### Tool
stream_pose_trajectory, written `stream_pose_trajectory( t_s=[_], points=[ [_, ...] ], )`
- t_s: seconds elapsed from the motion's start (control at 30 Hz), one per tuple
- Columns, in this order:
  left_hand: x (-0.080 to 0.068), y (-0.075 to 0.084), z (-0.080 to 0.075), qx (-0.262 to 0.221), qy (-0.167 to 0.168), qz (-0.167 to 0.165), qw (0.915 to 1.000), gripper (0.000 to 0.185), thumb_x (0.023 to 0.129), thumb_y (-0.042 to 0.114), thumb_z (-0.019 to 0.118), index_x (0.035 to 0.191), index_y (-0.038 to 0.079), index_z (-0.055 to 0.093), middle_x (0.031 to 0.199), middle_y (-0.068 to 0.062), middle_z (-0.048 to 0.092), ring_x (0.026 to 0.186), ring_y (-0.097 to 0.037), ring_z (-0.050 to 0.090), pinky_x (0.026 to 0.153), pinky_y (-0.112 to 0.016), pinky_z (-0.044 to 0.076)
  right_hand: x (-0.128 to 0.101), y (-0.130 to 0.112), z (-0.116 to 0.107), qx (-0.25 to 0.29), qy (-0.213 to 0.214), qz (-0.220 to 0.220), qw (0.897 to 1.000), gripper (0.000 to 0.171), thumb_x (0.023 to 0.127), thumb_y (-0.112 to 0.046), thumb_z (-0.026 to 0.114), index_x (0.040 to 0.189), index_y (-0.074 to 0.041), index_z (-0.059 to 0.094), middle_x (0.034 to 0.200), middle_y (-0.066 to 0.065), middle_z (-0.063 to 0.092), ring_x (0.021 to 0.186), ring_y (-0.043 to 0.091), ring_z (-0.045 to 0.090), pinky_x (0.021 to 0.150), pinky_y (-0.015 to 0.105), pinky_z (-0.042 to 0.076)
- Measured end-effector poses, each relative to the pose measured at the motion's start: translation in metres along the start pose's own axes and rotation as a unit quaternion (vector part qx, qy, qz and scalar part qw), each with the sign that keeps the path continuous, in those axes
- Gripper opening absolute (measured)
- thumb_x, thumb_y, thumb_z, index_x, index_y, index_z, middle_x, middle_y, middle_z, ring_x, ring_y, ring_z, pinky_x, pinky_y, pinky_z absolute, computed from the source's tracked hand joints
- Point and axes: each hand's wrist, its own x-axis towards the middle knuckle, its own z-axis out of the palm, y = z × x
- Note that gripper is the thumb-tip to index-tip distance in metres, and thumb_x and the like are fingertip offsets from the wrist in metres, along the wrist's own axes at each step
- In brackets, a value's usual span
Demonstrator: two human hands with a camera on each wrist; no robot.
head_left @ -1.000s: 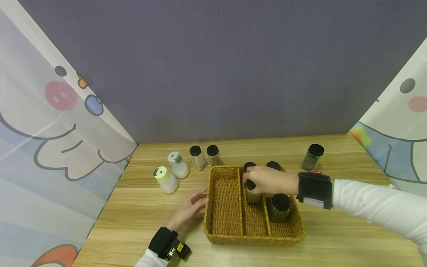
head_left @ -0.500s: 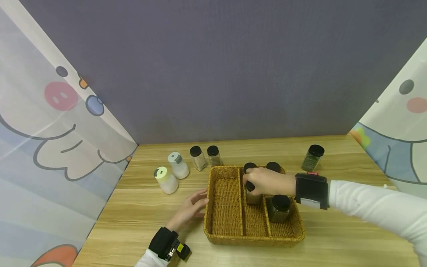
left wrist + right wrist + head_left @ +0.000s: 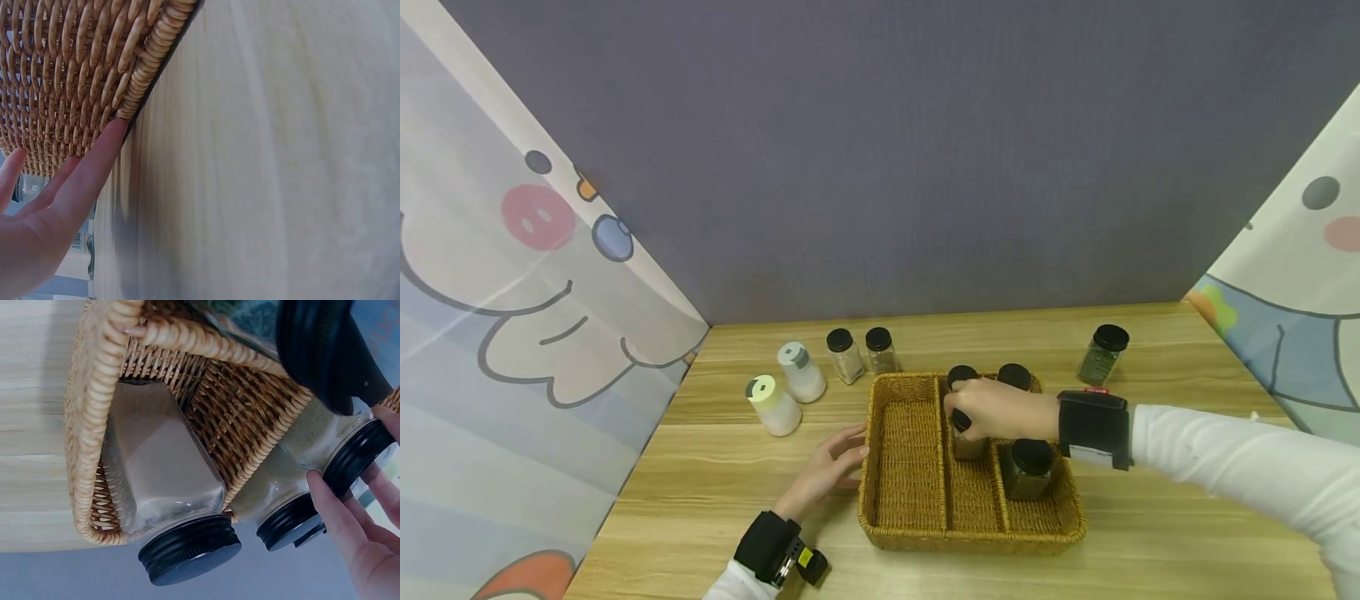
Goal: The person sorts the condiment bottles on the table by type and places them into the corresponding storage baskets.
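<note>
Inside the wicker basket (image 3: pixel 898 450) — four jars, right hand (image 3: pixel 996 408) gripping one jar (image 3: pixel 968 437), left hand (image 3: pixel 823 471) relaxed — touching its wall

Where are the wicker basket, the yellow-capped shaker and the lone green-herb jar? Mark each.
wicker basket (image 3: pixel 970 537), head view, near front rim.
yellow-capped shaker (image 3: pixel 763 390), head view, its cap.
green-herb jar (image 3: pixel 1110 337), head view, its black lid.
</note>
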Motion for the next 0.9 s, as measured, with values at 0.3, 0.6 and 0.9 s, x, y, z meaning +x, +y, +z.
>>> stream_pose_trajectory(
  t_s=[0.3, 0.6, 0.9],
  points=[
    [0.0006, -0.0011, -0.0008, -0.009, -0.006, 0.003, 0.9999, 0.055, 0.088, 0.025, 0.055, 0.134, 0.002, 0.035, 0.13, -0.026, 0.039, 0.113, -0.035, 0.045, 0.09, -0.038, 0.044, 0.0019, 0.0005, 0.0009, 0.001, -0.01, 0.004, 1.0, 0.028, 0.073, -0.016, 0.071, 0.097, -0.005, 0.061, 0.088, 0.006, 0.054, 0.064, 0.011, 0.052, 0.056, 0.022, 0.046],
    [-0.0004, 0.0006, -0.0002, -0.043, -0.013, -0.011, 0.9989, 0.057, 0.088, 0.025, 0.055, 0.135, 0.002, 0.032, 0.131, -0.028, 0.036, 0.109, -0.038, 0.047, 0.079, -0.04, 0.05, 0.0027, 0.0017, 0.001, -0.003, -0.003, 0.0, 1.0, 0.029, 0.073, -0.016, 0.071, 0.098, -0.004, 0.061, 0.089, 0.006, 0.055, 0.067, 0.013, 0.053, 0.056, 0.021, 0.046],
    [-0.0012, 0.0013, 0.0006, -0.064, -0.016, -0.023, 0.9975, 0.058, 0.088, 0.025, 0.055, 0.136, 0.002, 0.031, 0.132, -0.029, 0.033, 0.11, -0.039, 0.047, 0.077, -0.042, 0.051, 0.0025, 0.0006, 0.0001, -0.013, -0.01, 0.003, 1.0, 0.032, 0.073, -0.018, 0.072, 0.1, -0.005, 0.061, 0.091, 0.007, 0.054, 0.068, 0.014, 0.054, 0.056, 0.021, 0.046]
  ],
)
